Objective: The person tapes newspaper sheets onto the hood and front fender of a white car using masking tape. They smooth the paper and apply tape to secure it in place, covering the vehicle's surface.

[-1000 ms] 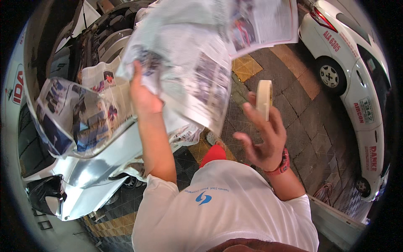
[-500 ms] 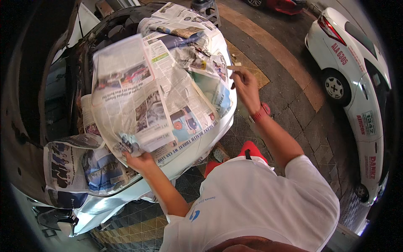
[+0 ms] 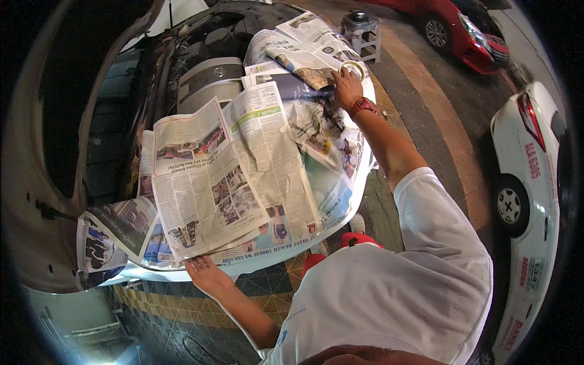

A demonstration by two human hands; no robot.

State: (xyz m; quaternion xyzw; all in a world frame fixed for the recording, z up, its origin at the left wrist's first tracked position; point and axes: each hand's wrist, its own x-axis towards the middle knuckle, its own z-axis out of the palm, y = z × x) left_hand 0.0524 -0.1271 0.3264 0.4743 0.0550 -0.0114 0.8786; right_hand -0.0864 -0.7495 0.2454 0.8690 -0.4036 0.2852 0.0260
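covering a white car's front [image 3: 359,182], newspaper sheets [image 3: 243,176] lie spread; the left hand [image 3: 207,275] presses flat on their near edge, the right hand [image 3: 348,85] grips a masking tape roll [image 3: 353,68] at the far edge.

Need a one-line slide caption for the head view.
Left hand pins newspaper sheets over a car's front end while the right hand presses a masking tape roll at the far edge.
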